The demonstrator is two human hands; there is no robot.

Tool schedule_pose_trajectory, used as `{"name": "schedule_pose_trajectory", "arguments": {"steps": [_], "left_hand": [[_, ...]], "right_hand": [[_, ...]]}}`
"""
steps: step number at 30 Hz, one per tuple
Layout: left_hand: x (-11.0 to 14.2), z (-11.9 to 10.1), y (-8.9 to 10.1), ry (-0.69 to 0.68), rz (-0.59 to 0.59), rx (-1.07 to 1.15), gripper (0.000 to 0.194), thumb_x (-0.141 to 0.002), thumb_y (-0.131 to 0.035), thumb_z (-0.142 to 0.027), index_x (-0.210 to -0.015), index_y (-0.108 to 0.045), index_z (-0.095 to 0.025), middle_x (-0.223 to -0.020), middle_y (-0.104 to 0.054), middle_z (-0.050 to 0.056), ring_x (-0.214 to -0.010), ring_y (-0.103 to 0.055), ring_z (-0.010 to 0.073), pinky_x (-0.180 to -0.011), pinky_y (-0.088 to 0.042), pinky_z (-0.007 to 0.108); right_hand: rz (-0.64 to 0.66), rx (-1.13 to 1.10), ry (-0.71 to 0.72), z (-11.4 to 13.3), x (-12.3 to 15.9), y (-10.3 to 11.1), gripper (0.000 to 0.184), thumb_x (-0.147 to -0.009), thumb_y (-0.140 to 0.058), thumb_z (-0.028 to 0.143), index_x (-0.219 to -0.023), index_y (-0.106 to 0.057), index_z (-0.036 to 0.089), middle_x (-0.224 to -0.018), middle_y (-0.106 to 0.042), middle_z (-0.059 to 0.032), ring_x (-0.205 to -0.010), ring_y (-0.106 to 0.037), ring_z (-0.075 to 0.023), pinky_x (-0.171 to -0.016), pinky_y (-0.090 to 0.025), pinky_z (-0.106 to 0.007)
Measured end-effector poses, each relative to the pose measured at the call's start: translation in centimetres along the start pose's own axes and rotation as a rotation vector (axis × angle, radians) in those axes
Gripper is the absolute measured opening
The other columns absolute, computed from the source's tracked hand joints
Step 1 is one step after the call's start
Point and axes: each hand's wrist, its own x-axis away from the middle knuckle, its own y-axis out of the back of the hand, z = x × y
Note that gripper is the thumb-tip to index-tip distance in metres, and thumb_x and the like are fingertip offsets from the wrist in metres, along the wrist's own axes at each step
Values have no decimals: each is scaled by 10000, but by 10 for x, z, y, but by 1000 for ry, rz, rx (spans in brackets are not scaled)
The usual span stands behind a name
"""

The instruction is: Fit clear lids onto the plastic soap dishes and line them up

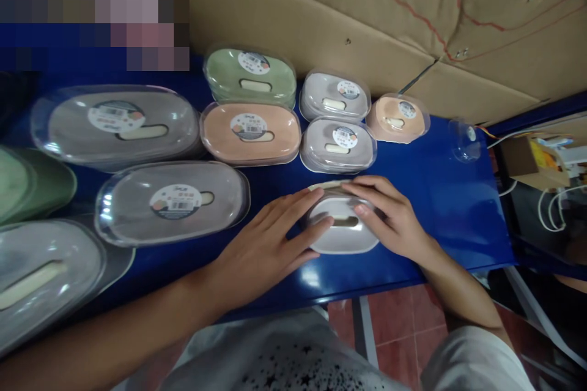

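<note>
A pale grey oval lunch box (339, 243) with a slot in its lid lies in front of me near the table's front edge. My left hand (270, 244) grips its left side, fingers over the far rim and thumb beside the slot. From the right, my right hand (389, 213) holds the same box, thumb near the slot and fingers at the far rim. Something cream-coloured shows at the far rim, partly under my fingers. Just beyond stands a grey box (316, 145) with a clear cover and round label.
On the blue table (449, 207) stand more covered boxes: green (220, 70), orange (220, 128), and several grey. A small orange box (378, 122) is at the back right. A loose clear cover (464, 143) lies further right. Cardboard (330, 24) lines the back.
</note>
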Motion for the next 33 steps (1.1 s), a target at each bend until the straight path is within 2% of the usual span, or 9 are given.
{"name": "schedule_pose_trajectory", "arguments": {"steps": [2, 6, 9, 12, 17, 21, 25, 29, 33], "left_hand": [[-1, 2, -1, 25, 31, -5, 433, -1009, -710, -221, -1421, -584, -184, -1612, -499, 222, -1447, -573, 365, -1117, -588, 550], [1, 2, -2, 85, -4, 3, 413, -1019, -703, -265, -1408, -583, -191, -1579, -526, 224, -1359, -632, 354, -1054, -612, 531], [3, 1, -2, 105, -32, 13, 437, -1018, -713, -303, -1418, -577, -192, -1572, -531, 231, -1390, -612, 359, -1078, -598, 537], [3, 1, -2, 117, -47, -5, 426, -1035, -689, -324, -1424, -568, -200, -1558, -541, 232, -1384, -617, 365, -1067, -603, 550], [3, 2, -4, 109, -56, -35, 395, -1060, -641, -322, -1416, -546, -180, -1518, -544, 249, -1344, -635, 373, -1032, -619, 555], [3, 2, -4, 111, -53, -36, 399, -1062, -635, -306, -1426, -537, -173, -1547, -517, 253, -1400, -601, 371, -1076, -602, 545], [3, 1, -2, 106, -56, -40, 393, -1077, -608, -299, -1440, -529, -170, -1591, -488, 256, -1446, -572, 366, -1090, -595, 528], [3, 0, -3, 99, -58, -35, 397, -1062, -640, -310, -1421, -540, -174, -1584, -499, 252, -1404, -601, 368, -1074, -599, 530], [4, 1, -4, 79, -76, -21, 395, -1050, -658, -347, -1389, -550, -176, -1519, -536, 254, -1327, -641, 380, -1001, -625, 538]], "right_hand": [[-13, 109, 42, -4, 1, -4, 479, -1106, -556, 376, -1583, -553, 324, -1510, -624, -118, -1381, -612, -312, -1140, -499, -544], [106, 139, 103, -14, 6, 3, 652, -1098, -512, 555, -1694, -364, 338, -1623, -534, -128, -1500, -512, -356, -1209, -426, -593], [219, 156, 121, -18, 6, 13, 943, -981, -583, 764, -1740, -241, 320, -1687, -463, -149, -1545, -444, -403, -1238, -382, -644], [309, 202, 84, -18, 7, 19, 1152, -859, -756, 769, -1752, -177, 329, -1718, -410, -164, -1565, -404, -430, -1236, -387, -669], [303, 213, 68, -20, 6, 18, 1085, -885, -855, 542, -1741, -210, 370, -1650, -475, -144, -1507, -466, -393, -1206, -464, -646], [300, 165, 68, -23, 5, 16, 1108, -875, -864, 543, -1743, -194, 381, -1670, -427, -146, -1531, -447, -388, -1229, -466, -644], [323, 152, 26, -19, 9, 23, 1110, -879, -856, 555, -1744, -179, 394, -1711, -363, -130, -1582, -406, -374, -1266, -456, -610], [314, 192, -26, -14, 14, 33, 1100, -880, -867, 517, -1742, -198, 376, -1708, -372, -135, -1583, -410, -382, -1283, -438, -617], [354, 168, -35, -16, 14, 31, 1018, -936, -820, 431, -1740, -197, 376, -1697, -412, -126, -1567, -444, -372, -1271, -459, -609]]}}
